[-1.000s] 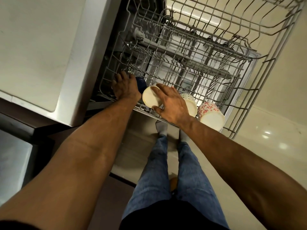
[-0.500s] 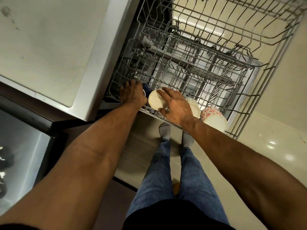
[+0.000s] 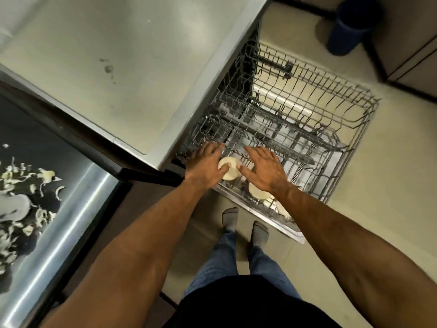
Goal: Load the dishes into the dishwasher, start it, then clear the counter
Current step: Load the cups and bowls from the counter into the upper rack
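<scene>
The dishwasher's wire rack [image 3: 354, 138] is pulled out over the floor. A cream cup [image 3: 230, 172] lies upside down at the rack's near-left corner. My left hand [image 3: 204, 165] hovers flat beside it, thumb resting on the cup's base, fingers stretched over the wires. My right hand [image 3: 263, 171] is spread flat just right of that cup, thumb tip touching its side. A second cream cup [image 3: 257, 195] shows under my right palm. The edge of a third cup [image 3: 282, 209] peeks out beside my right wrist, mostly hidden.
A steel countertop [image 3: 118, 67] runs above the dishwasher on the left. The sink [image 3: 71, 209] at far left holds food scraps [image 3: 28, 185]. A blue bin [image 3: 350, 27] stands on the floor at top right beside cabinets. My socked feet are by the open door.
The view has pulled back and up. My right hand has let go of the cream cup and slid right. My left hand has shifted right so its thumb lies on that cup.
</scene>
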Demonstrator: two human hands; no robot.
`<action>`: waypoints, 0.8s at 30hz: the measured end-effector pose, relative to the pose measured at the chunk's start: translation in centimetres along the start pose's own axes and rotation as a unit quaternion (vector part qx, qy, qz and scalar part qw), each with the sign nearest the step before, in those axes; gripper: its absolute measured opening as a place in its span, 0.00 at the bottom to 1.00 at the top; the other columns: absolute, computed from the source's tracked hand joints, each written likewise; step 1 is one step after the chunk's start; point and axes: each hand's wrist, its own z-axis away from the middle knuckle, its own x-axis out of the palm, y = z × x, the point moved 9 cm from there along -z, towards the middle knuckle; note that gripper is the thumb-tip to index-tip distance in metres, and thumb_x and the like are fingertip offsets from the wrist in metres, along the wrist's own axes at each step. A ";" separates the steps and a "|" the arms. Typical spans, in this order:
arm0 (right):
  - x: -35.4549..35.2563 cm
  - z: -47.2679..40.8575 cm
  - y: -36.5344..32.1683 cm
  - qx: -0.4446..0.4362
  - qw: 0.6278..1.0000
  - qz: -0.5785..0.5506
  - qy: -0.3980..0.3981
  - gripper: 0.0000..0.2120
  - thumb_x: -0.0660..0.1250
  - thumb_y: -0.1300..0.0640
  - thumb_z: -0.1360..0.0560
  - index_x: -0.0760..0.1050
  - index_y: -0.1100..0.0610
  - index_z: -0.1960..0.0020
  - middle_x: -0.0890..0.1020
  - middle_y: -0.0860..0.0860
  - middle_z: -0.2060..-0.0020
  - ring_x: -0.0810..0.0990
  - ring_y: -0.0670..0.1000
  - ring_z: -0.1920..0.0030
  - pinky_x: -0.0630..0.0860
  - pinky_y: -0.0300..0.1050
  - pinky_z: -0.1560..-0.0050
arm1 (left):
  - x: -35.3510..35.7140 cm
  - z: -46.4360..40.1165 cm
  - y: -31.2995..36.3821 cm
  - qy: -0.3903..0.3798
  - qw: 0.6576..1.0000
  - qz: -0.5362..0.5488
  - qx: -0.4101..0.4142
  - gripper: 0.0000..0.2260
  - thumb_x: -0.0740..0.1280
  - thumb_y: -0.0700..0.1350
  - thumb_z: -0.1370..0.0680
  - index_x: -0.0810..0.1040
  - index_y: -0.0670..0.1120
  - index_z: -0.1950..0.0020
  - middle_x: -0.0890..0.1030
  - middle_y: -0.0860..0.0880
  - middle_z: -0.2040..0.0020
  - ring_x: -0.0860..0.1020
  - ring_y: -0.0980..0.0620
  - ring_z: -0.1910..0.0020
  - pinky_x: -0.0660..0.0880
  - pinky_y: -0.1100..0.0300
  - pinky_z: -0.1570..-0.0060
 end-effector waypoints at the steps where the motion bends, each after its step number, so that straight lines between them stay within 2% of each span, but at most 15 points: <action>1: -0.9 0.6 -0.3 -0.010 1.000 0.012 0.004 0.33 0.52 0.36 0.20 0.52 0.51 0.21 0.60 0.54 0.23 0.55 0.55 0.23 0.49 0.58 0.23 | -0.4 1.1 0.6 0.003 1.000 -0.010 0.007 0.29 0.57 0.60 0.19 0.54 0.52 0.21 0.56 0.49 0.22 0.52 0.47 0.22 0.51 0.47 0.25; 3: -2.0 0.9 -0.2 -0.009 1.000 0.016 -0.001 0.33 0.50 0.35 0.20 0.52 0.50 0.21 0.60 0.53 0.23 0.55 0.55 0.23 0.48 0.58 0.23 | -0.7 1.9 1.4 0.012 1.000 -0.020 0.013 0.29 0.54 0.61 0.19 0.52 0.52 0.21 0.56 0.49 0.21 0.51 0.48 0.22 0.49 0.47 0.25; 8: -7.1 3.0 -2.8 -0.080 0.994 0.044 0.055 0.36 0.45 0.31 0.23 0.55 0.50 0.22 0.63 0.52 0.24 0.57 0.53 0.24 0.50 0.57 0.24 | -5.3 6.5 2.3 0.139 0.990 -0.011 -0.013 0.32 0.54 0.66 0.22 0.56 0.51 0.22 0.59 0.49 0.22 0.56 0.48 0.23 0.55 0.48 0.25; 12: -10.1 3.9 -6.3 -0.157 0.981 0.057 0.095 0.37 0.43 0.31 0.25 0.59 0.50 0.23 0.66 0.51 0.26 0.60 0.52 0.25 0.53 0.57 0.24 | -9.1 10.0 1.9 0.226 0.974 -0.021 -0.020 0.32 0.54 0.65 0.22 0.59 0.50 0.23 0.62 0.48 0.23 0.58 0.48 0.24 0.56 0.50 0.26; 16: -12.0 3.9 -10.4 -0.212 0.970 0.062 0.105 0.37 0.43 0.31 0.25 0.58 0.51 0.23 0.65 0.51 0.25 0.58 0.52 0.24 0.51 0.57 0.24 | -12.0 13.0 0.0 0.273 0.960 -0.036 -0.053 0.31 0.54 0.64 0.22 0.61 0.49 0.24 0.64 0.47 0.25 0.61 0.47 0.26 0.58 0.49 0.27; 24: -12.2 4.3 -19.6 -0.308 0.943 0.050 0.119 0.36 0.45 0.31 0.25 0.62 0.50 0.25 0.67 0.50 0.26 0.59 0.53 0.24 0.51 0.58 0.24 | -15.1 19.0 -5.5 0.326 0.936 -0.024 -0.130 0.29 0.57 0.62 0.22 0.63 0.49 0.25 0.66 0.47 0.26 0.61 0.47 0.26 0.55 0.49 0.26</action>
